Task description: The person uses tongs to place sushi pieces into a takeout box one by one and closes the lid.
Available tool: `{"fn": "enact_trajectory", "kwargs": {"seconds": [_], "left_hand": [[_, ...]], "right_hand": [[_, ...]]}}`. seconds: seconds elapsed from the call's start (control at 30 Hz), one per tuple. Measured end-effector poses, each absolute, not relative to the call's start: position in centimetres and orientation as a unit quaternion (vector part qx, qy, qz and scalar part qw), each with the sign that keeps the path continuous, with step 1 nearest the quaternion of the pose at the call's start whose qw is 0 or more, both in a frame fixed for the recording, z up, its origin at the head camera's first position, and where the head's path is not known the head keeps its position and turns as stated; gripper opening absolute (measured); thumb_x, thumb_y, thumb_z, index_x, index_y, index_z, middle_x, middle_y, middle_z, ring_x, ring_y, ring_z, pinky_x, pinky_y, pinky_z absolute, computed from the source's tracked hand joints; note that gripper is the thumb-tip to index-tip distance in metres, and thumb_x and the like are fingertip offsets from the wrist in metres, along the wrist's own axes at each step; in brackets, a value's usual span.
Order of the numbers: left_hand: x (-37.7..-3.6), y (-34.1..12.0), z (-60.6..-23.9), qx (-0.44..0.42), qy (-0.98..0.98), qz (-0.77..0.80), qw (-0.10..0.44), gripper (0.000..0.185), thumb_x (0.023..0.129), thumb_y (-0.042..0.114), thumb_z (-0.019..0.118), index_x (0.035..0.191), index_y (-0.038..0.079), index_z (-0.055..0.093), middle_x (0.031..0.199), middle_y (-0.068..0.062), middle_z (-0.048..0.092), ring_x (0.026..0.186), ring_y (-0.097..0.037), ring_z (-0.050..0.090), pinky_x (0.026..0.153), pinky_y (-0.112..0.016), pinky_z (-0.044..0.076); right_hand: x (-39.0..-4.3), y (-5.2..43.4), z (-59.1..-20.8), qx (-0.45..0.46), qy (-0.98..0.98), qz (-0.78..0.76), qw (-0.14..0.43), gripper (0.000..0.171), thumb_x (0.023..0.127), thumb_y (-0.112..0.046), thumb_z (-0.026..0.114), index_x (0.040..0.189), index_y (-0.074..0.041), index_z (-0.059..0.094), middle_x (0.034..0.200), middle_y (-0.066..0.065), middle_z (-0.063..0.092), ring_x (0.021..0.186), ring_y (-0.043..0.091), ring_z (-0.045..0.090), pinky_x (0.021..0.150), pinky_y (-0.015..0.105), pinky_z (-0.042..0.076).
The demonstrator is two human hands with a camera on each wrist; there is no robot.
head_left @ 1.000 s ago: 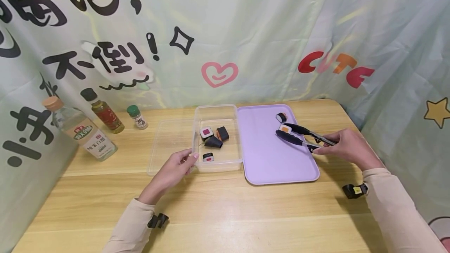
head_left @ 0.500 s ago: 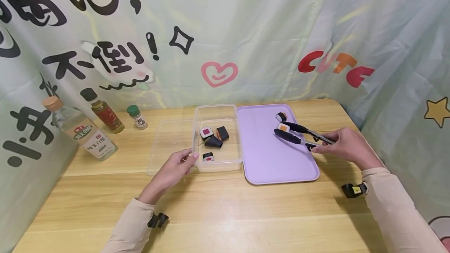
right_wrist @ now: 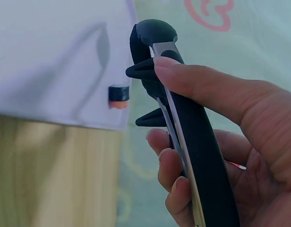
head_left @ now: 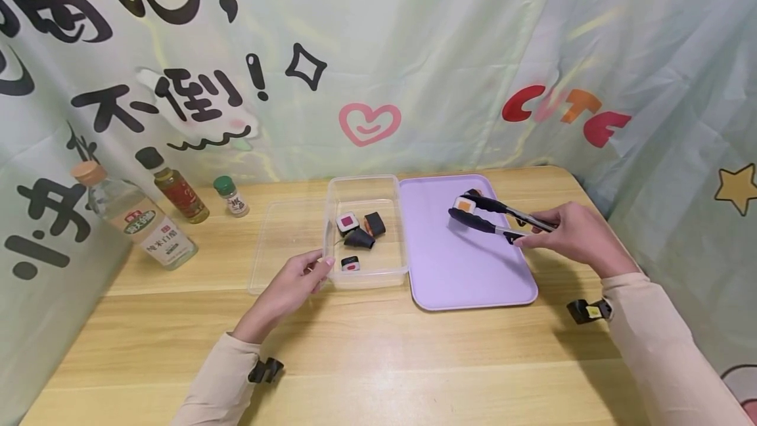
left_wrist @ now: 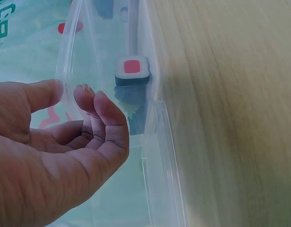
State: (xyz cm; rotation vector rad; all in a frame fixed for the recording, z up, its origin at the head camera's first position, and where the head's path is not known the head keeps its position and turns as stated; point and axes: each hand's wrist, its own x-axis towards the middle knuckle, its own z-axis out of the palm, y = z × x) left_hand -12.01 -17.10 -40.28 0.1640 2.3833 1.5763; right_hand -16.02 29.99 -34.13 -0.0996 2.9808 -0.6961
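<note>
My right hand (head_left: 535, 236) grips black tongs (head_left: 493, 215) over the purple tray (head_left: 467, 275). The tong tips pinch a sushi piece with an orange centre (head_left: 464, 203), held just above the tray. A second sushi piece (head_left: 474, 192) lies on the tray behind the tongs, half hidden. In the right wrist view, thumb and fingers of the right hand (right_wrist: 157, 99) wrap the tongs' handle (right_wrist: 192, 137), and that second piece (right_wrist: 118, 93) sits on the tray (right_wrist: 51, 56). My left hand (head_left: 319, 267) pinches the near left wall of a clear container (head_left: 365, 276). In the left wrist view, the left hand (left_wrist: 65, 94) holds that wall (left_wrist: 159, 123) beside a red-centred piece (left_wrist: 132, 70).
The container holds several sushi pieces (head_left: 359, 239). A clear lid (head_left: 284, 242) lies flat to its left. A vinegar bottle (head_left: 142, 222), an oil bottle (head_left: 174, 189) and a small spice jar (head_left: 230, 197) stand at the table's back left. A printed curtain hangs behind.
The tongs closed on the orange-centred piece and lifted it off the tray, moving up and left. The left hand and the container have stayed still.
</note>
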Motion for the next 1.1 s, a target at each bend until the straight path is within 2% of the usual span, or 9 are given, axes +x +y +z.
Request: {"fn": "enact_trajectory", "kwargs": {"seconds": [0.07, 0.27, 0.47, 0.63, 0.7, 0.83, 0.93, 1.0, 1.1], "left_hand": [[-12.1, -17.1, -40.3, 0.058, 0.825, 0.544, 0.138, 0.040, 0.108, 0.027, 0.051, 0.134, -0.003, 0.059, 0.074, -0.007, 0.050, 0.064, -0.016, 0.042, 0.049, -0.023, 0.031], [-12.1, -17.1, -40.3, 0.060, 0.824, 0.546, 0.137, 0.039, 0.108, 0.026, 0.051, 0.132, -0.004, 0.060, 0.074, -0.007, 0.050, 0.064, -0.017, 0.043, 0.049, -0.023, 0.031], [-12.1, -17.1, -40.3, 0.060, 0.825, 0.545, 0.136, 0.036, 0.108, 0.026, 0.051, 0.125, -0.004, 0.062, 0.074, -0.007, 0.050, 0.065, -0.017, 0.044, 0.050, -0.023, 0.031], [-12.1, -17.1, -40.4, 0.061, 0.825, 0.545, 0.136, 0.035, 0.108, 0.026, 0.051, 0.124, -0.003, 0.062, 0.074, -0.006, 0.050, 0.065, -0.017, 0.043, 0.050, -0.023, 0.031], [-12.1, -17.1, -40.4, 0.060, 0.825, 0.545, 0.137, 0.035, 0.108, 0.027, 0.051, 0.122, -0.003, 0.062, 0.073, -0.006, 0.050, 0.064, -0.017, 0.043, 0.050, -0.023, 0.031], [-12.1, -17.1, -40.4, 0.059, 0.826, 0.544, 0.138, 0.035, 0.108, 0.027, 0.051, 0.121, -0.003, 0.062, 0.074, -0.007, 0.050, 0.065, -0.017, 0.043, 0.051, -0.024, 0.031], [-12.1, -17.1, -40.3, 0.059, 0.825, 0.545, 0.138, 0.035, 0.108, 0.026, 0.051, 0.122, -0.004, 0.062, 0.074, -0.007, 0.050, 0.065, -0.017, 0.043, 0.051, -0.024, 0.031], [-12.1, -17.1, -40.3, 0.059, 0.825, 0.546, 0.138, 0.035, 0.108, 0.026, 0.051, 0.122, -0.004, 0.062, 0.074, -0.007, 0.050, 0.065, -0.017, 0.043, 0.051, -0.024, 0.031], [-12.1, -17.1, -40.4, 0.060, 0.825, 0.546, 0.138, 0.035, 0.108, 0.026, 0.051, 0.122, -0.004, 0.062, 0.073, -0.007, 0.050, 0.064, -0.017, 0.042, 0.050, -0.023, 0.031]], "right_hand": [[-16.2, 29.7, -33.8, -0.041, 0.973, -0.223, 0.034, 0.088, 0.064, -0.068, 0.086, 0.123, -0.004, 0.073, 0.078, 0.001, 0.073, 0.081, 0.024, 0.049, 0.060, 0.034, 0.036], [-16.5, 28.5, -32.5, -0.051, 0.975, -0.216, 0.027, 0.084, 0.066, -0.065, 0.087, 0.124, -0.007, 0.073, 0.096, 0.008, 0.077, 0.085, 0.025, 0.051, 0.063, 0.035, 0.038], [-16.3, 27.0, -31.6, -0.065, 0.973, -0.219, 0.013, 0.082, 0.065, -0.064, 0.088, 0.124, -0.008, 0.073, 0.111, 0.016, 0.074, 0.097, 0.029, 0.061, 0.066, 0.035, 0.044], [-15.9, 25.7, -30.8, -0.086, 0.972, -0.218, 0.004, 0.075, 0.067, -0.057, 0.090, 0.123, -0.008, 0.073, 0.085, 0.006, 0.075, 0.077, 0.023, 0.054, 0.062, 0.035, 0.040], [-15.7, 25.2, -30.5, -0.095, 0.972, -0.217, 0.002, 0.076, 0.067, -0.056, 0.091, 0.124, -0.008, 0.072, 0.073, -0.001, 0.070, 0.073, 0.022, 0.049, 0.062, 0.035, 0.038], [-15.3, 24.1, -29.8, -0.118, 0.970, -0.210, -0.002, 0.077, 0.068, -0.052, 0.091, 0.128, -0.008, 0.070, 0.057, -0.003, 0.054, 0.065, 0.020, 0.042, 0.060, 0.034, 0.034], [-15.1, 23.2, -29.2, -0.141, 0.969, -0.203, -0.008, 0.074, 0.069, -0.048, 0.092, 0.126, -0.008, 0.071, 0.054, -0.004, 0.052, 0.062, 0.019, 0.041, 0.058, 0.033, 0.034], [-15.1, 22.5, -28.9, -0.155, 0.967, -0.201, -0.009, 0.071, 0.069, -0.046, 0.093, 0.124, -0.007, 0.072, 0.059, -0.002, 0.060, 0.061, 0.018, 0.041, 0.058, 0.033, 0.034], [-15.2, 21.5, -28.4, -0.166, 0.967, -0.194, 0.005, 0.070, 0.069, -0.044, 0.093, 0.124, -0.004, 0.072, 0.062, 0.001, 0.062, 0.055, 0.017, 0.036, 0.056, 0.033, 0.033]]}}
